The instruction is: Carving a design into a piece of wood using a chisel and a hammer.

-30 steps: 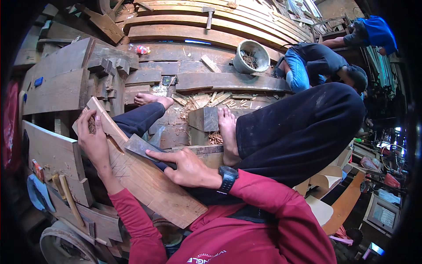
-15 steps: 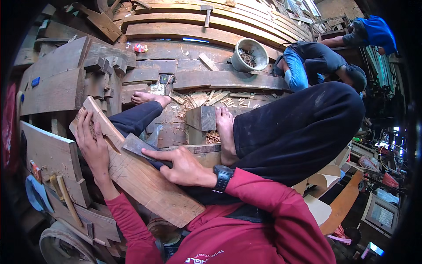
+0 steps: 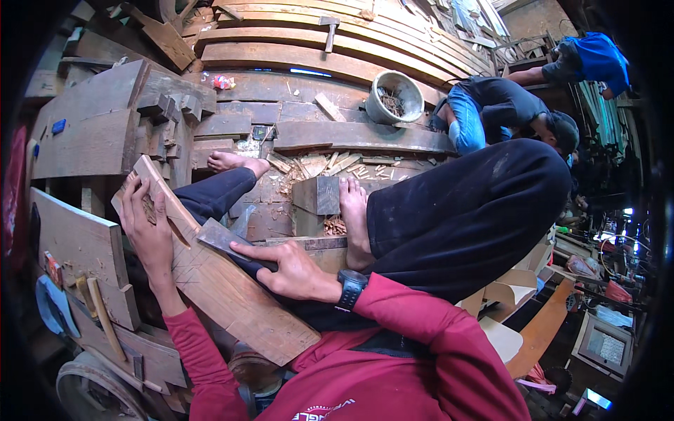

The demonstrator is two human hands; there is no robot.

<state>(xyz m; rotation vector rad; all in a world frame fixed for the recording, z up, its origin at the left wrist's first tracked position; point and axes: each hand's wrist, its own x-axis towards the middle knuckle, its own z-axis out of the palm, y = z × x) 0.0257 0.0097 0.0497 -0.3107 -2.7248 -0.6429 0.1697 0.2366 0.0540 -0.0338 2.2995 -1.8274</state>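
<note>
A long wooden board (image 3: 239, 305) with scratched lines and a carved recess near its upper end lies slanted across my lap. My left hand (image 3: 149, 235) grips that upper end, fingers curled over the carved part. My right hand (image 3: 289, 270) is closed on a flat grey metal tool (image 3: 221, 238), index finger stretched along it. The tool rests on the board's right edge, just beside the recess; its handle end is hidden by my hand.
My bare right foot (image 3: 358, 231) is beside a wooden block (image 3: 316, 193). Ahead are a bucket (image 3: 372, 105), a hammer (image 3: 329, 35), planks (image 3: 358, 137) and wood chips. Two people (image 3: 495, 105) (image 3: 590, 59) bend over at upper right. Boards (image 3: 84, 130) and tools (image 3: 107, 316) stand at left.
The whole view has shifted slightly. My hands keep nearly the same grip and place on the board and tool. The two people at the right have moved a little.
</note>
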